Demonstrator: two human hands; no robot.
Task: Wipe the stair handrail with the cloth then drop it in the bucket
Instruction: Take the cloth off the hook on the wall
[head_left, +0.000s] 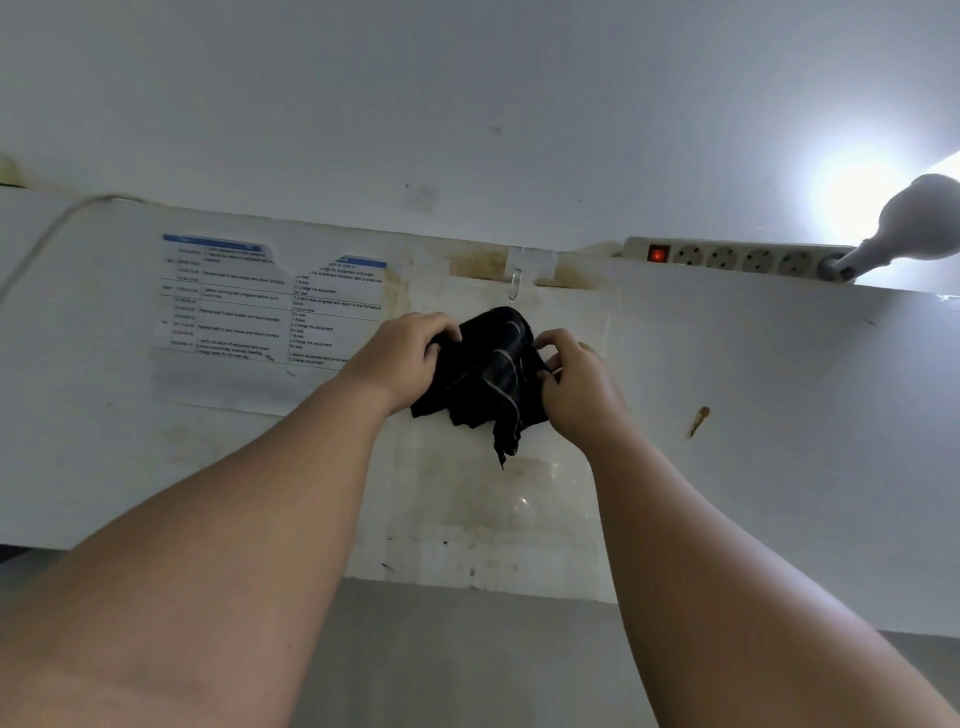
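A black cloth (488, 379) with thin pale stripes is bunched up in front of a white wall panel, one corner hanging down. My left hand (402, 358) grips its left side with curled fingers. My right hand (579, 384) pinches its right edge. Both arms reach up and forward. Just above the cloth, a clear plastic hook (514, 283) is stuck to the panel. No handrail or bucket is in view.
A printed schedule sheet (260, 301) is taped to the panel at left. A white power strip (727, 257) with a lit red switch lies along the panel's top at right, with a bright lamp (904, 223) plugged in. A white cable (47, 234) runs at upper left.
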